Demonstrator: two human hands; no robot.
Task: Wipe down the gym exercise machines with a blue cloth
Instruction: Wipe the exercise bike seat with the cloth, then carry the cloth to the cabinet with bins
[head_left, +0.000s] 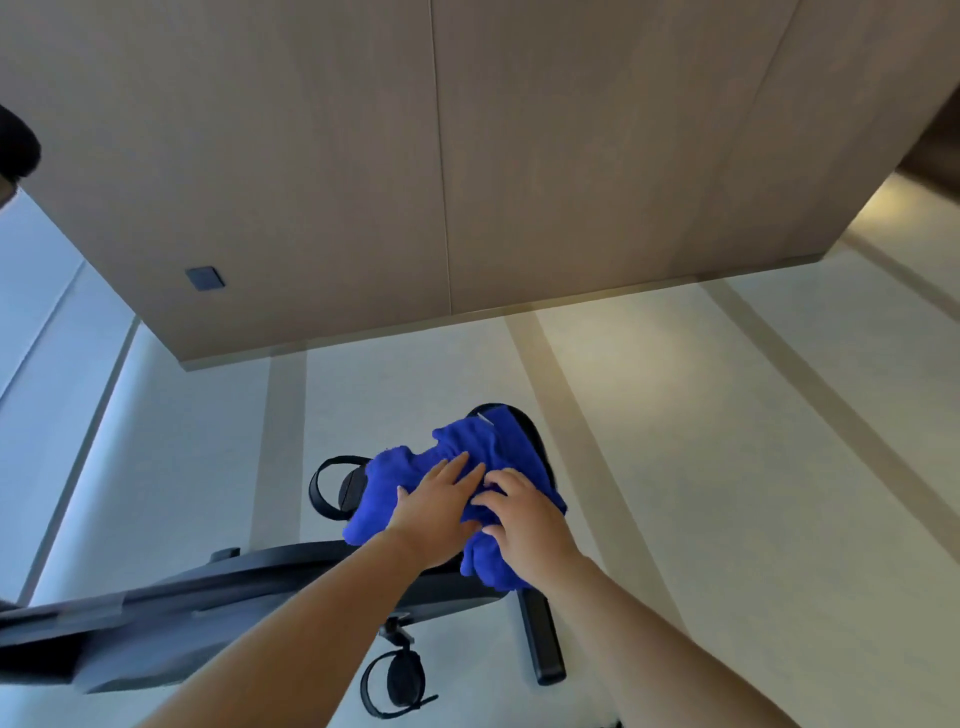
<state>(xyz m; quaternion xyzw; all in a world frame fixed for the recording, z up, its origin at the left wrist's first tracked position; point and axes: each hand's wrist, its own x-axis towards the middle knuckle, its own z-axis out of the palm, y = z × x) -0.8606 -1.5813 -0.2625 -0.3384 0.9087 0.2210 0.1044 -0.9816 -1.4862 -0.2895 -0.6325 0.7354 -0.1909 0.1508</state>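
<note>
A bright blue cloth (467, 452) lies bunched over the rounded front end of a dark grey exercise bike (249, 587), low in the middle of the head view. My left hand (441, 506) lies flat on the cloth, fingers spread and pointing away from me. My right hand (524, 519) sits right beside it, fingers curled into the cloth's folds. The cloth hides most of the machine's top. Only a black curved edge (530, 428) shows past the cloth.
A strapped pedal (332, 491) sticks out on the bike's left and another pedal (397, 680) hangs below. A black foot bar (543, 636) rests on the pale floor (675, 415). A tan panelled wall (467, 156) with a small dark plate (204, 278) stands ahead.
</note>
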